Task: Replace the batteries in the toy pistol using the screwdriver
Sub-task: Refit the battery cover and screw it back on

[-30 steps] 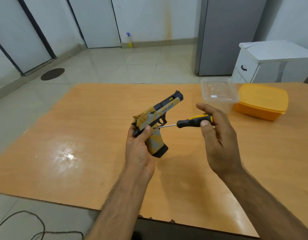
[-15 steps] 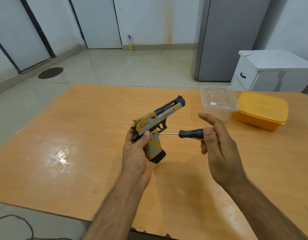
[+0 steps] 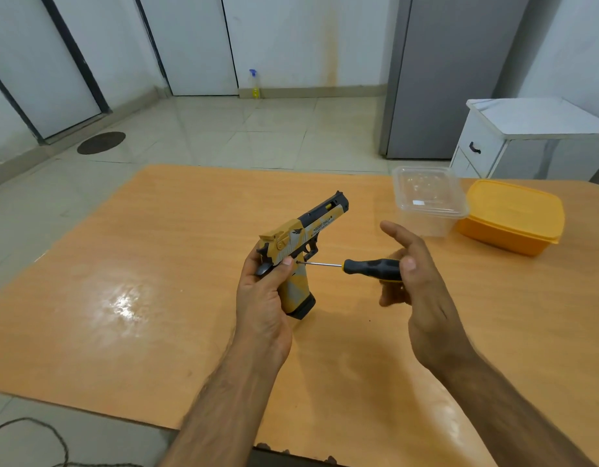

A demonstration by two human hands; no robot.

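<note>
**Screwdriver tip seated at the pistol grip, above the table**

Held upright over the middle of the wooden table [image 3: 156, 264] by the left hand [image 3: 262, 298]: the toy pistol [image 3: 300, 251], muzzle angled up and away toward the table's far edge, butt pointing down at the tabletop. Fingers wrapped around the back of the grip, thumb pressed along the near side just beside the screw spot, probably to steady the frame against the push of the tool. Brought in level from the table's right side: the screwdriver [image 3: 359, 266], thin shaft running straight to the top of the grip, tip touching right at the thumb. Handle pinched between thumb and lower fingers of the right hand [image 3: 416, 274], index finger stretched out loose above it; looks like a regrip between turns. Toward the table's far right corner, a clear plastic container [image 3: 426, 200] touching a yellow lidded box [image 3: 510, 217], likely there for screws and batteries. No batteries visible anywhere on the table; cover apparently not yet off
</note>
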